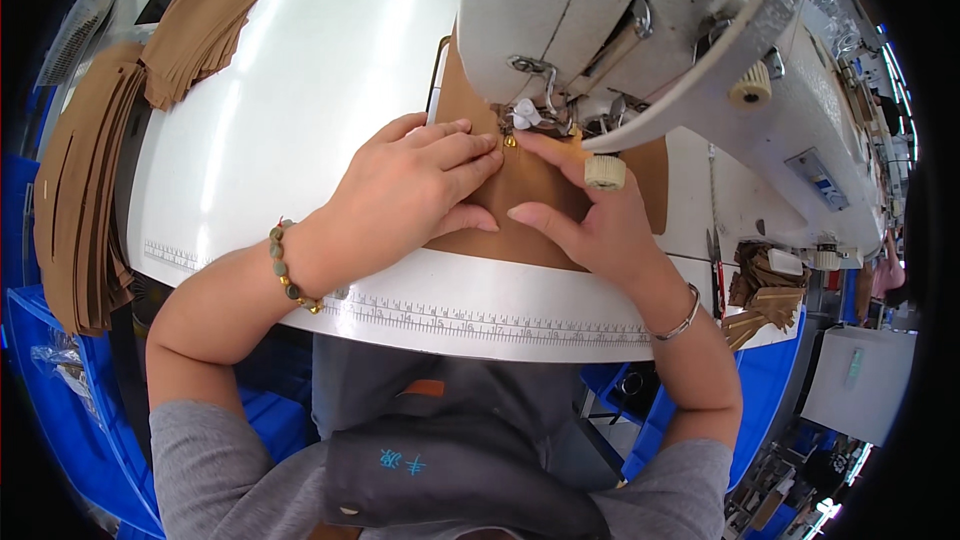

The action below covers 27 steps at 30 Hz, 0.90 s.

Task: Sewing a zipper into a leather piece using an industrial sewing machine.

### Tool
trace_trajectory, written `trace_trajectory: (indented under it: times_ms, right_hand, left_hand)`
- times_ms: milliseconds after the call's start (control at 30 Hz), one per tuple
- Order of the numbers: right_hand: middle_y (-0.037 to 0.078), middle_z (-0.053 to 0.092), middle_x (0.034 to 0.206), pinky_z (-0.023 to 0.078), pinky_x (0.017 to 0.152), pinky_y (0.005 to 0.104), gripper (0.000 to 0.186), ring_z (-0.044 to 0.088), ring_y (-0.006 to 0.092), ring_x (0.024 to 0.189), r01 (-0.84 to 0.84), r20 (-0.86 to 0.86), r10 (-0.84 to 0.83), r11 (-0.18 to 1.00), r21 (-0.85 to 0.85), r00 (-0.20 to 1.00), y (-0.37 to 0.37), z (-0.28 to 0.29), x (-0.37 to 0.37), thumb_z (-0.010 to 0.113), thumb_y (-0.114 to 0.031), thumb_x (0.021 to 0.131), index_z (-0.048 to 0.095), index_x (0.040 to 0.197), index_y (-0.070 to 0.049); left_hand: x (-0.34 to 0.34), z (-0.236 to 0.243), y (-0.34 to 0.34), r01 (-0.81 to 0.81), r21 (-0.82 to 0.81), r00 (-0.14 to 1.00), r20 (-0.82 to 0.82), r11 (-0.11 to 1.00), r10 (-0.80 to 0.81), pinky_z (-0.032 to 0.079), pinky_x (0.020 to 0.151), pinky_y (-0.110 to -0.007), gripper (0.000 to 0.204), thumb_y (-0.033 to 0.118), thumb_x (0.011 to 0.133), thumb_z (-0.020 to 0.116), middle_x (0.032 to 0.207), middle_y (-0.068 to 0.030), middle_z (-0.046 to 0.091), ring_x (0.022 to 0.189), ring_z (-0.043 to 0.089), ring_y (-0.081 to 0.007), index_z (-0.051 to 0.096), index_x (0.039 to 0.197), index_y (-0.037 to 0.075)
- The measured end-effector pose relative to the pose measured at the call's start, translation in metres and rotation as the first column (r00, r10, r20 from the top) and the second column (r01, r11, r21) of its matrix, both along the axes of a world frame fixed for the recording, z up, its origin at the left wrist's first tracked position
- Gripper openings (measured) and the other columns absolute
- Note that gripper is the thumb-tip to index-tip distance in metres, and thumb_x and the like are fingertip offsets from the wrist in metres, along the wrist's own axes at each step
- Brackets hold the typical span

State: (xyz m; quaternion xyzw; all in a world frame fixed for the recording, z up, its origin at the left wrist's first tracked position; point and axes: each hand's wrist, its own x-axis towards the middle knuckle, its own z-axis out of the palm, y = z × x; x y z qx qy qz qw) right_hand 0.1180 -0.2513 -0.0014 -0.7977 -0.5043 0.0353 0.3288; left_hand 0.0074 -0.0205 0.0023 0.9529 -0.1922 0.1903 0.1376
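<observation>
A flat brown piece of leather-like material (545,225) lies on the white table under the head of a sewing machine (560,10). My left hand (410,185) rests flat on its left part, fingers stretched toward the presser foot (510,142). From the other side my right hand (600,215) touches the piece, index finger reaching close to the foot and thumb spread away from it. Something yellowish sits about the right fingers, partly behind the machine's curved white arm (690,80). The needle and stitch line are too small to make out.
Stacks of brown cut pieces (85,190) lie at the left, with another stack (205,30) behind. Scissors (716,270) and brown scraps (770,290) lie at the right. A printed ruler (470,325) follows the table's front edge. Blue bins (70,380) stand below.
</observation>
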Motion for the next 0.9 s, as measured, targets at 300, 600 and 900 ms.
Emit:
trace_trajectory:
  times_ms: [300,600,900]
  right_hand:
    - [0.010,0.074,0.108,0.050,0.102,0.0470,0.045,0.068,0.0291,0.095,0.048,0.385,-0.067,0.997,0.058,0.920,0.001,0.001,-0.007,0.081,-0.038,0.087,0.077,0.121,-0.009]
    - [0.013,0.072,0.129,0.045,0.112,0.0514,0.059,0.065,0.0324,0.116,0.060,0.412,-0.015,0.993,-0.097,0.911,0.002,-0.003,-0.018,0.080,-0.042,0.083,0.071,0.130,-0.009]
    - [0.009,0.073,0.112,0.045,0.112,0.0528,0.052,0.065,0.0323,0.115,0.092,0.390,-0.058,0.993,-0.069,0.919,0.008,-0.003,-0.012,0.079,-0.038,0.084,0.071,0.127,-0.008]
  left_hand:
    - [-0.004,0.002,-0.001,0.016,0.044,1.000,0.006,0.999,-0.016,0.053,0.100,-0.040,0.058,0.045,0.079,0.079,0.122,-0.0066,0.072,0.106,0.069,-0.0268,0.076,0.120,0.005]
    - [-0.003,0.003,-0.003,0.002,0.030,1.000,-0.025,1.000,-0.001,0.054,0.098,-0.040,0.061,0.046,0.079,0.079,0.120,-0.0081,0.072,0.107,0.069,-0.0267,0.075,0.123,0.004]
    - [0.008,0.001,0.001,-0.013,0.008,1.000,-0.013,1.000,0.013,0.053,0.101,-0.041,0.063,0.046,0.080,0.078,0.121,-0.0074,0.072,0.106,0.069,-0.0275,0.075,0.126,0.004]
